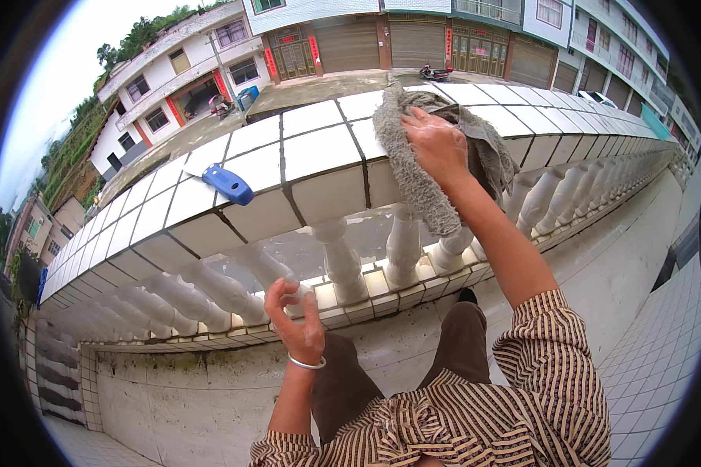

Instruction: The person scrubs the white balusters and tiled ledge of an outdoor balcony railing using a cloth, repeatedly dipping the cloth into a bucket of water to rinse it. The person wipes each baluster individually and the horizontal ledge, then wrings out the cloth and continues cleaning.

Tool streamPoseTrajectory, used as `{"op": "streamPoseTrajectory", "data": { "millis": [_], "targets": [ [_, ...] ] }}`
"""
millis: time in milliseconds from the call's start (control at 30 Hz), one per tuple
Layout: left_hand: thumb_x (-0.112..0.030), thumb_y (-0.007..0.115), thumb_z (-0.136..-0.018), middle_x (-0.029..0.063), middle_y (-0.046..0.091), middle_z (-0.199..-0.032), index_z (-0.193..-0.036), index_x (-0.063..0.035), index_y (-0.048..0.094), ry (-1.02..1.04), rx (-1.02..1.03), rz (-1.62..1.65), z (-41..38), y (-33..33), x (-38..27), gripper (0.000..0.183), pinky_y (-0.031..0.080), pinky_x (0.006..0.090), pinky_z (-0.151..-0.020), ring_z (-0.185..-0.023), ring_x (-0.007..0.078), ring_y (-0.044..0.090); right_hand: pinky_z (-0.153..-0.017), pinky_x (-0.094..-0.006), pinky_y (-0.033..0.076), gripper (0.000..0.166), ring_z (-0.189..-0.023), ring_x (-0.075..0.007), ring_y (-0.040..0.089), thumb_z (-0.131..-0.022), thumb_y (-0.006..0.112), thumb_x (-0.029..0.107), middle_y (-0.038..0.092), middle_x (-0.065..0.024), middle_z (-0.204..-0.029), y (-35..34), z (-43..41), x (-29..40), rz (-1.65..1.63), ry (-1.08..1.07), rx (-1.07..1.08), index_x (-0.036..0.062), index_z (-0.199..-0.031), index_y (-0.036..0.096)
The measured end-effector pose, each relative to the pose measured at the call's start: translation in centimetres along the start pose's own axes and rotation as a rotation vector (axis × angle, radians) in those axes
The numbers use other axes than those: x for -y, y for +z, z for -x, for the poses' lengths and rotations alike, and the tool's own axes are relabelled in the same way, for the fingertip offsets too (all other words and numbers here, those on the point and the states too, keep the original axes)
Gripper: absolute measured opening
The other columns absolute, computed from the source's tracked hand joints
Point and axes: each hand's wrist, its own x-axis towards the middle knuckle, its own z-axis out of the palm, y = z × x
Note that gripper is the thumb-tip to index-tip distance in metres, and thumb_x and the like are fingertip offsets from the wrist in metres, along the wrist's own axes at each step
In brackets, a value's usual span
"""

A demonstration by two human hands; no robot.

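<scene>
My right hand [438, 143] presses a grey terry cloth [406, 157] onto the white-tiled top of a balustrade [318, 143]. Part of the cloth hangs down over the near edge, and more of it bunches to the right of the hand. My left hand [297, 321], with a bracelet at the wrist, is lifted below the rail in front of the balusters, fingers curled and apart, holding nothing. On the tiles to the left lies a scraper with a blue handle [229, 183]; its handle end reaches the near edge and its pale blade points left.
White balusters [343, 262] stand in a row under the rail on a tiled base. A blue object [41, 287] is at the rail's far left end. Beyond the balustrade are houses with shutters [347, 46] and a parked motor scooter [436, 73].
</scene>
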Motion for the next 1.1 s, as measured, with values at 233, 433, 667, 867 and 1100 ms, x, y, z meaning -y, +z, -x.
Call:
{"op": "streamPoseTrajectory", "data": {
  "millis": [233,433,667,867,1100],
  "targets": [
    [-0.024,0.067,-0.091,0.014,0.055,-0.125,-0.129,-0.0044,0.053,0.428,-0.087,-0.464,-10.9,-0.6,-4.1,0.045,0.037,0.0445,-0.101,-0.117,0.0323,0.05,-0.082,-0.0442,0.051,0.033,-0.099,-0.0371,0.062,-0.082,0.066,0.032,0.067,-0.0133,-0.099,1.4,-2.6,11.4,-0.402,-0.233,-0.086,0.0021,-0.096,0.066],
    [-0.04,0.059,-0.096,0.0074,0.058,-0.129,-0.13,-0.0114,0.057,0.627,-0.077,-0.695,-17.0,-1.8,-1.8,0.044,0.036,0.0423,-0.103,-0.123,0.0288,0.05,-0.088,-0.0439,0.049,0.042,-0.107,-0.0325,0.061,-0.086,0.066,0.043,0.066,-0.0088,-0.111,2.6,0.4,4.3,-0.176,-0.253,-0.403,0.0067,-0.107,0.066],
    [-0.048,0.046,-0.099,0.0084,0.059,-0.128,-0.129,-0.0087,0.056,0.747,-0.082,-0.719,-18.8,-1.0,1.6,0.05,0.035,0.0428,-0.102,-0.122,0.0285,0.053,-0.103,-0.0438,0.033,0.038,-0.123,-0.0302,0.05,-0.092,0.051,0.028,0.058,-0.0067,-0.128,-1.0,8.2,-15.4,0.089,0.013,-0.483,0.0113,-0.125,0.059],
    [-0.044,0.047,-0.097,0.0094,0.061,-0.127,-0.128,-0.0083,0.055,0.769,-0.156,-0.727,-18.3,0.9,2.7,0.048,0.039,0.0423,-0.095,-0.115,0.0293,0.057,-0.115,-0.0486,0.025,0.049,-0.137,-0.0349,0.037,-0.095,0.046,0.034,0.051,-0.0111,-0.139,0.2,9.7,-20.6,0.203,0.248,-0.773,0.0048,-0.134,0.051],
    [-0.052,0.034,-0.101,0.0126,0.061,-0.126,-0.131,-0.0093,0.055,0.778,-0.203,-0.818,-18.8,0.9,4.3,0.056,0.042,0.0453,-0.094,-0.115,0.0321,0.058,-0.115,-0.0543,0.02,0.065,-0.143,-0.0385,0.025,-0.085,0.065,0.026,0.034,-0.0083,-0.153,5.9,4.7,6.4,-0.47,0.072,-0.44,0.0143,-0.144,0.042]
  ]
}}
